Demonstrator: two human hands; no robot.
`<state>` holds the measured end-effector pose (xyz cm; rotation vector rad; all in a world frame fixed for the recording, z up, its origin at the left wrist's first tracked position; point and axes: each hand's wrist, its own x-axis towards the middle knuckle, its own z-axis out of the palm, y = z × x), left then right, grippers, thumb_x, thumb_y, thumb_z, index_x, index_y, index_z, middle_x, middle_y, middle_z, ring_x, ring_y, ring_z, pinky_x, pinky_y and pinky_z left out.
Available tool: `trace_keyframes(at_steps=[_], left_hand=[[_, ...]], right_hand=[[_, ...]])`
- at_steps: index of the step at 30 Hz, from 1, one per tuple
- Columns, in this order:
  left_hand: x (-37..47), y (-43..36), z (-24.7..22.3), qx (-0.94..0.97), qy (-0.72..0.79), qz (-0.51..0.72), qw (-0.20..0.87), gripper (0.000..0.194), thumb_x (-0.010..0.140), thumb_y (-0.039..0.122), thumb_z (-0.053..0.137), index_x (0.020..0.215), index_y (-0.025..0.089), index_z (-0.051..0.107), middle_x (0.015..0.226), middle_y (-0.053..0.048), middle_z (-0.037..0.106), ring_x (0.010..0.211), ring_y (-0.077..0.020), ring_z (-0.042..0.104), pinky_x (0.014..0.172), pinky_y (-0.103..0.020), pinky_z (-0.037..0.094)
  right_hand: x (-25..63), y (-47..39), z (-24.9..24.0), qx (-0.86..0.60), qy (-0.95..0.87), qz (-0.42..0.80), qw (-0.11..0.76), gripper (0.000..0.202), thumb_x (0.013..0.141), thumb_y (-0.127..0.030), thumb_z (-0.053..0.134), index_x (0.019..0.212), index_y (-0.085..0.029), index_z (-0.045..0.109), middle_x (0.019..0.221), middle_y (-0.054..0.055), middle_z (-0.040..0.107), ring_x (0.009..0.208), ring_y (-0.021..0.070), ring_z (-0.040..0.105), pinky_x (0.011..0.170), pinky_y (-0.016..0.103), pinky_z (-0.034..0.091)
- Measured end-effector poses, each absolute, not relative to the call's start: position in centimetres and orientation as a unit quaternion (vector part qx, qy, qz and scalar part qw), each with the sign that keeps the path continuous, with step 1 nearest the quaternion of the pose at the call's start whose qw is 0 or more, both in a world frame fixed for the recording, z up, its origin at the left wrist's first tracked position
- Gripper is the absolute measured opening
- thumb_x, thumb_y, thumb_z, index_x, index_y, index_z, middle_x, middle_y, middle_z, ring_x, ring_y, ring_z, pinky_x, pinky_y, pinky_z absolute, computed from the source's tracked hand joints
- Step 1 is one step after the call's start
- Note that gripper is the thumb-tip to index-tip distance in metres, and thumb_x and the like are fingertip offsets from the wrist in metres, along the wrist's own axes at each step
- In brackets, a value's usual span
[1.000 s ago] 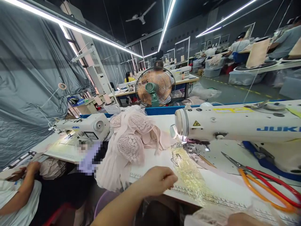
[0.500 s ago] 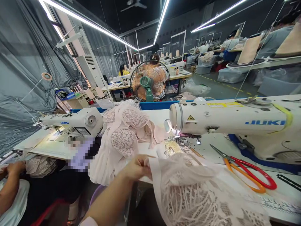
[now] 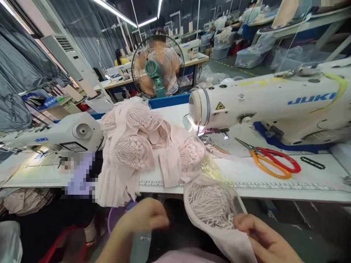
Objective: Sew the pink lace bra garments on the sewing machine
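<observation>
My right hand (image 3: 263,239) pinches the lower edge of a pale pink lace bra cup piece (image 3: 210,204) that hangs off the front edge of the white sewing table (image 3: 274,182). My left hand (image 3: 145,217) is curled below the table edge, left of the piece, with nothing visibly in it. A heap of pink lace pieces (image 3: 131,146) lies on the table to the left of the white JUKI sewing machine (image 3: 268,106). The machine's lamp lights the needle area (image 3: 204,131).
Scissors with red and orange handles (image 3: 270,162) lie on the table right of the needle. A second JUKI machine (image 3: 52,135) stands at the left. A floor fan (image 3: 157,65) stands behind the table. Other workers sit at stations farther back.
The view has tilted down. The lace piece dropped from the table top to below its front edge, and my right hand now grips it. My left hand let go and moved lower.
</observation>
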<state>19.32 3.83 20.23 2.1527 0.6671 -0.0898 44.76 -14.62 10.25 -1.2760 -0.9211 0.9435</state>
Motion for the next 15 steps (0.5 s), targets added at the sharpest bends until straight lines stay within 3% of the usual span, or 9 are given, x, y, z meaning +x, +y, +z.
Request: trace_keyframes(at_steps=[2, 4, 7, 9, 11, 13, 15], left_hand=[[19.8, 2.0, 17.6, 0.812, 0.195, -0.064, 0.547, 0.069, 0.077, 0.073, 0.041, 0.102, 0.015, 0.07, 0.095, -0.013, 0.068, 0.086, -0.0221, 0.063, 0.077, -0.028, 0.048], [21.1, 0.4, 14.7, 0.75, 0.182, 0.002, 0.636, 0.08, 0.068, 0.08, 0.047, 0.109, 0.014, 0.067, 0.105, -0.014, 0.066, 0.1, -0.027, 0.06, 0.09, -0.035, 0.044], [23.0, -1.1, 11.3, 0.577, 0.25, 0.121, 0.768, 0.071, 0.064, 0.072, 0.062, 0.099, 0.01, 0.069, 0.096, -0.014, 0.069, 0.099, -0.0299, 0.061, 0.094, -0.043, 0.041], [23.6, -1.8, 10.5, 0.493, 0.283, 0.163, 0.807, 0.067, 0.056, 0.063, 0.074, 0.094, 0.008, 0.07, 0.092, -0.016, 0.07, 0.093, -0.0314, 0.063, 0.089, -0.044, 0.044], [23.6, -2.2, 10.7, 0.449, 0.277, 0.172, 0.832, 0.064, 0.052, 0.057, 0.079, 0.092, 0.007, 0.07, 0.09, -0.017, 0.07, 0.092, -0.0328, 0.064, 0.088, -0.044, 0.045], [23.5, -2.4, 11.2, 0.413, 0.26, 0.171, 0.856, 0.064, 0.053, 0.056, 0.079, 0.095, 0.008, 0.07, 0.09, -0.017, 0.07, 0.094, -0.0335, 0.064, 0.088, -0.044, 0.044], [23.4, -2.5, 11.4, 0.392, 0.265, 0.162, 0.866, 0.067, 0.054, 0.057, 0.077, 0.1, 0.009, 0.069, 0.091, -0.016, 0.07, 0.095, -0.0331, 0.064, 0.089, -0.044, 0.044]], right_hand=[[43.5, -14.4, 11.1, -0.535, -0.35, 0.454, 0.621, 0.022, 0.075, -0.04, 0.069, 0.069, -0.022, 0.057, 0.073, 0.002, 0.058, 0.069, 0.0161, 0.058, 0.063, 0.024, 0.051], [42.8, -14.4, 11.6, -0.52, -0.33, 0.498, 0.611, 0.026, 0.074, -0.042, 0.069, 0.067, -0.021, 0.056, 0.07, 0.001, 0.056, 0.067, 0.0154, 0.055, 0.062, 0.024, 0.049], [43.6, -15.2, 11.4, -0.519, -0.359, 0.552, 0.545, 0.021, 0.075, -0.041, 0.069, 0.076, -0.022, 0.062, 0.087, 0.005, 0.06, 0.078, 0.0181, 0.059, 0.07, 0.028, 0.05], [45.0, -16.1, 10.5, -0.53, -0.377, 0.577, 0.493, 0.022, 0.078, -0.043, 0.065, 0.085, -0.022, 0.065, 0.11, 0.01, 0.057, 0.085, 0.0201, 0.06, 0.071, 0.031, 0.05], [46.1, -16.7, 9.5, -0.544, -0.385, 0.591, 0.455, 0.028, 0.081, -0.048, 0.06, 0.087, -0.022, 0.066, 0.119, 0.013, 0.053, 0.081, 0.0192, 0.06, 0.065, 0.03, 0.048], [46.0, -16.7, 8.7, -0.524, -0.393, 0.62, 0.433, 0.041, 0.082, -0.059, 0.053, 0.088, -0.02, 0.064, 0.101, 0.01, 0.058, 0.068, 0.0143, 0.055, 0.055, 0.025, 0.041], [44.7, -15.6, 8.4, -0.447, -0.389, 0.683, 0.428, 0.062, 0.079, -0.075, 0.04, 0.091, -0.018, 0.062, 0.072, 0.001, 0.052, 0.051, 0.0077, 0.041, 0.046, 0.019, 0.028]])
